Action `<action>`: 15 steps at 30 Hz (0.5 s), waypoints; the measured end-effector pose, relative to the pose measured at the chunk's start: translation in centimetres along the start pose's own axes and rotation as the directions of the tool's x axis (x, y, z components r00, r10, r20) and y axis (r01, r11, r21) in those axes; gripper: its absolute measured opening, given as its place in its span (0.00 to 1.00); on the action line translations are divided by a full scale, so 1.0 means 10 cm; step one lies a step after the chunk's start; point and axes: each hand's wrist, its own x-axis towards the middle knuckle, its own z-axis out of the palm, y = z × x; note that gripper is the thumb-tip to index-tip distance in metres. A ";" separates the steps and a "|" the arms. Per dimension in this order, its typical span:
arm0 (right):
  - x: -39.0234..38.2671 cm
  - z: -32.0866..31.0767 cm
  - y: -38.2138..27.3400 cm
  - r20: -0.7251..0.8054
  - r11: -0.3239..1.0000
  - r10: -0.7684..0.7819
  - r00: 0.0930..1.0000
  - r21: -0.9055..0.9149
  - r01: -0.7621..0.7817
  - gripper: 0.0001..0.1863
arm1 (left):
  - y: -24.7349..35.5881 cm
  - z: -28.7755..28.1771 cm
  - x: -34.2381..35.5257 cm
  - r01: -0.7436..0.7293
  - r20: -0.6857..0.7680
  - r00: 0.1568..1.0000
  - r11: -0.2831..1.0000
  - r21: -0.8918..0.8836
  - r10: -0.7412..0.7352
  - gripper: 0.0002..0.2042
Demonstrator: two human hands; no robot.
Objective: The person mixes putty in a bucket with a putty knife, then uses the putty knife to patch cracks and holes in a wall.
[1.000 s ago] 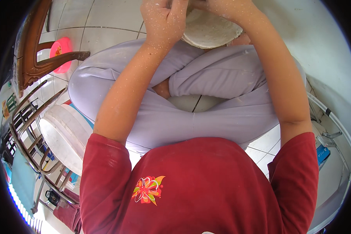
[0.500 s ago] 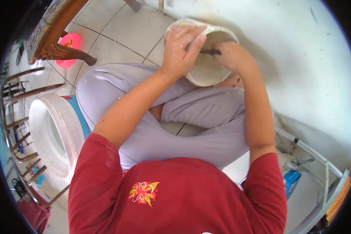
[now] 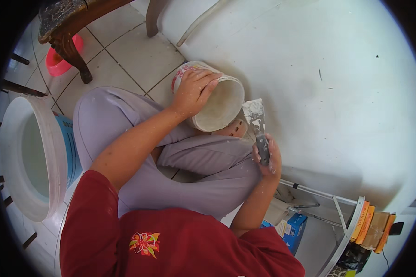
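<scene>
A white bucket [image 3: 238,92] with coloured print lies tipped beyond my crossed legs, its mouth turned toward the wall. My left hand [image 3: 192,93] grips the bucket's upper side and rim, fingers bent over it, with white specks on the skin. To the right of the bucket, my right hand [image 3: 269,158] is closed round the dark handle of a putty knife [image 3: 260,121]. White paste coats the knife's blade, which points up beside the white wall. Smears of the same white mark my right fingers. Part of my foot [image 3: 231,129] shows below the bucket.
A large white and blue tub [image 3: 56,157] stands open at my left. Carved wooden furniture [image 3: 71,53] and a pink bowl [image 3: 64,57] are at the far left. The white wall [image 3: 323,106] runs along the right, above a metal-framed table [image 3: 346,235] and a blue box [image 3: 295,231].
My right hand has come out of the bucket and moved down to the right, bringing the paste-covered putty knife into sight. The view has shifted toward the wall; my left hand still grips the bucket.
</scene>
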 end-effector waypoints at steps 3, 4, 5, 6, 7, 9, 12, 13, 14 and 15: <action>-0.04 0.04 0.17 -0.014 0.972 -0.111 0.994 0.207 0.111 0.21 | -0.03 0.02 -0.01 0.011 0.006 1.000 1.000 0.024 -0.011 0.16; -0.05 0.08 0.22 -0.035 0.936 -0.156 0.987 0.314 0.159 0.20 | -0.01 0.01 -0.01 0.011 0.003 1.000 1.000 0.016 -0.011 0.16; -0.03 0.11 0.23 -0.055 0.941 -0.135 0.989 0.307 0.146 0.19 | -0.01 0.00 0.00 0.014 0.027 1.000 0.999 0.029 -0.015 0.16; -0.02 0.12 0.20 -0.056 0.942 -0.134 0.989 0.302 0.145 0.19 | 0.00 -0.01 0.00 0.017 0.052 0.998 0.999 0.045 -0.020 0.16; 0.01 0.18 0.16 -0.087 0.976 -0.105 0.991 0.182 0.120 0.18 | -0.02 -0.02 0.00 0.022 0.048 0.999 0.999 0.049 -0.025 0.16; 0.08 0.30 0.09 -0.111 0.995 -0.073 0.991 0.062 0.080 0.18 | -0.07 -0.01 -0.01 0.009 0.026 1.000 0.997 0.073 -0.011 0.17; 0.20 0.38 0.05 -0.206 0.901 -0.004 0.978 -0.424 -0.086 0.17 | -0.08 -0.02 0.01 0.001 0.018 1.000 0.998 0.059 -0.002 0.17; 0.29 0.41 0.10 -0.036 0.601 -0.233 0.972 -0.791 0.115 0.16 | -0.10 -0.01 0.02 0.006 0.022 1.000 0.998 0.062 -0.007 0.17; 0.32 0.44 0.13 0.218 0.139 -0.353 0.910 -0.950 0.281 0.15 | -0.11 -0.01 0.02 -0.005 0.020 1.000 0.999 0.053 0.003 0.17; 0.28 0.46 0.14 0.215 0.143 -0.348 0.912 -0.950 0.279 0.15 | -0.11 -0.01 0.01 -0.015 0.018 1.000 0.999 0.043 0.015 0.17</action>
